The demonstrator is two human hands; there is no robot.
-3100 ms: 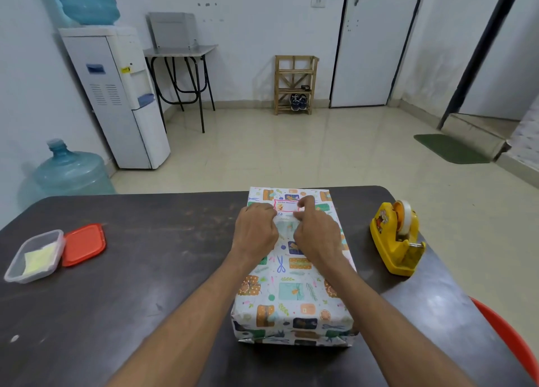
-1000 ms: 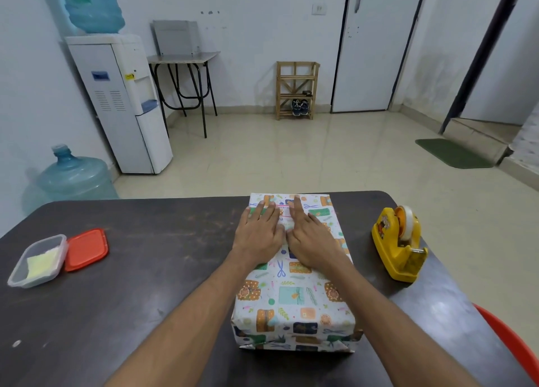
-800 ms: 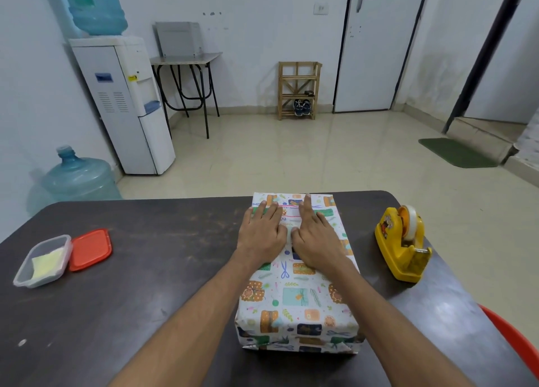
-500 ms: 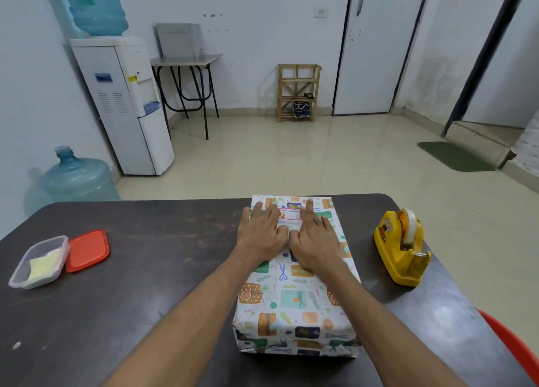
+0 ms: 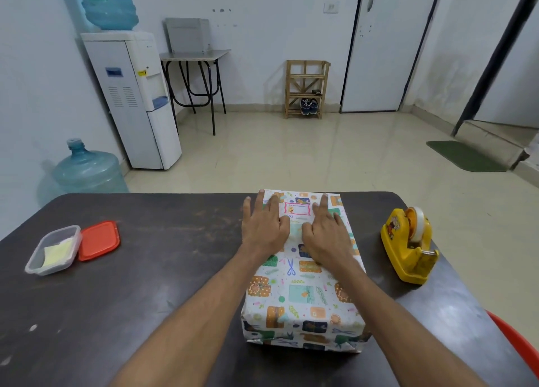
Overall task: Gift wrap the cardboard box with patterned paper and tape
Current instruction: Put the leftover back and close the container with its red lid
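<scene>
The box (image 5: 302, 296) lies lengthwise on the dark table (image 5: 151, 284), fully covered in white paper printed with small colourful gifts. A small pink-framed label sticker (image 5: 297, 208) sits on its top near the far end. My left hand (image 5: 264, 226) rests flat on the box top at the left of the label, fingers spread. To the right of the label my right hand (image 5: 326, 232) also lies flat, fingers spread. Neither hand holds anything. A yellow tape dispenser (image 5: 408, 246) with a roll of clear tape stands on the table right of the box.
A clear plastic container (image 5: 54, 249) with yellow paper inside and its red lid (image 5: 99, 240) lie at the table's left. An orange chair edge (image 5: 516, 345) shows at the lower right. Beyond the table stand a water dispenser (image 5: 134, 100) and a water bottle (image 5: 86, 167).
Three seconds ago my fingertips pinched and pressed at the label. Since then both hands have flattened on the box top and now slid slightly apart, uncovering the label between them.
</scene>
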